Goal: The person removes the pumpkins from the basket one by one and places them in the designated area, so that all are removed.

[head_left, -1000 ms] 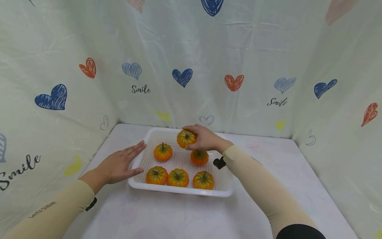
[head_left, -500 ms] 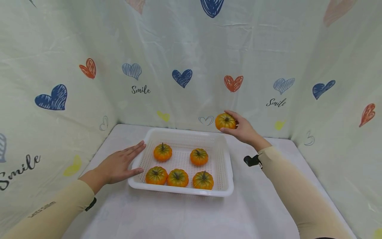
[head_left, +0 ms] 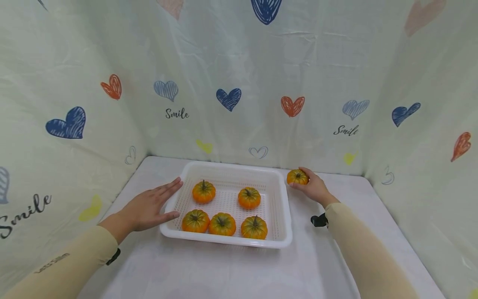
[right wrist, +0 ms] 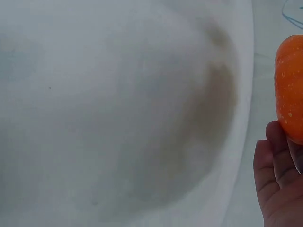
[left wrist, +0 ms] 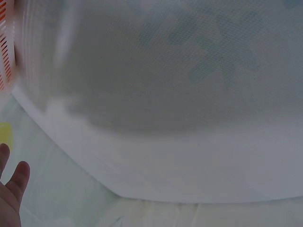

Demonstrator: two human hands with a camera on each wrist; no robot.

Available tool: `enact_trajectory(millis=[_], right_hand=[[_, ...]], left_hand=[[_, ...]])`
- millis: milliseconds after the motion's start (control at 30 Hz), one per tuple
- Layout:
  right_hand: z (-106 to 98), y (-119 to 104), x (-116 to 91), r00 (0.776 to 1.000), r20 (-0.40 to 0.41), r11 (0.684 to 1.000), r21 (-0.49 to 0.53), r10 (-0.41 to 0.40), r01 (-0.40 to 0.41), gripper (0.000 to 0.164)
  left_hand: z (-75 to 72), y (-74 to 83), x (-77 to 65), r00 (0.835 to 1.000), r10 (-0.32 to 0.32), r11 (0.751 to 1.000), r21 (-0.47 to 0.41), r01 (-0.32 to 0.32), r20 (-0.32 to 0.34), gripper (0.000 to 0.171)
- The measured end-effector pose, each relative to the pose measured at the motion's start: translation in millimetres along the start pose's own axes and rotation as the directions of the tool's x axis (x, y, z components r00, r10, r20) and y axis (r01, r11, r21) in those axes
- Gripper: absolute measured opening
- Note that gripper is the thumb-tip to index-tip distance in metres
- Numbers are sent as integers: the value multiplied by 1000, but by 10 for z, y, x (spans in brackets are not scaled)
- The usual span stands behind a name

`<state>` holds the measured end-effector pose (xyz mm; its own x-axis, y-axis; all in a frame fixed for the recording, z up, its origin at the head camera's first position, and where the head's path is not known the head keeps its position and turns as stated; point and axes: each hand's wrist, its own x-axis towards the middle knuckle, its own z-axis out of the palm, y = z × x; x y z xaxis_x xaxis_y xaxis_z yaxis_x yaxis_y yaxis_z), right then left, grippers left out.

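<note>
A white perforated tray [head_left: 284, 216] sits mid-table and holds several small orange pumpkins [head_left: 203, 191]. My right hand [head_left: 311, 187] grips another small pumpkin [head_left: 297, 177] low over the table, just right of the tray's far right corner. In the right wrist view that pumpkin [right wrist: 290, 90] shows at the right edge above my fingers [right wrist: 270, 161], beside the tray's white wall [right wrist: 142, 94]. My left hand [head_left: 149, 205] lies flat with straight fingers against the tray's left rim. The left wrist view shows the tray wall [left wrist: 165, 118] close up and fingertips [left wrist: 16, 177] at the lower left.
Cloth walls printed with hearts and the word "Smile" close in the table on the left, back and right. The white table [head_left: 224, 270] stretches in front of the tray and to its right.
My right hand lifted a pumpkin out of the tray's back row, carried it right over the rim, and lowered it beside the tray. The left hand stayed put.
</note>
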<state>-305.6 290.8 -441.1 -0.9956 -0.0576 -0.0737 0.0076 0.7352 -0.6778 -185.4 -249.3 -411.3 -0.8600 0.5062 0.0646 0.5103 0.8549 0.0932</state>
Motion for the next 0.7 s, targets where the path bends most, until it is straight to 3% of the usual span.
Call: enact_trajectory(millis=[233, 433, 700], right_hand=[[182, 198, 20, 997, 26, 997, -35, 74, -73, 97], [245, 192, 2, 995, 44, 992, -87, 93, -89, 98], [246, 177, -46, 991, 69, 991, -81, 111, -106, 100]], left_hand=[[18, 13, 15, 1000, 4, 1000, 0, -4, -2, 86], [15, 1, 6, 1000, -6, 1000, 2, 6, 3, 87], [10, -10, 11, 1000, -7, 1000, 2, 7, -1, 86]])
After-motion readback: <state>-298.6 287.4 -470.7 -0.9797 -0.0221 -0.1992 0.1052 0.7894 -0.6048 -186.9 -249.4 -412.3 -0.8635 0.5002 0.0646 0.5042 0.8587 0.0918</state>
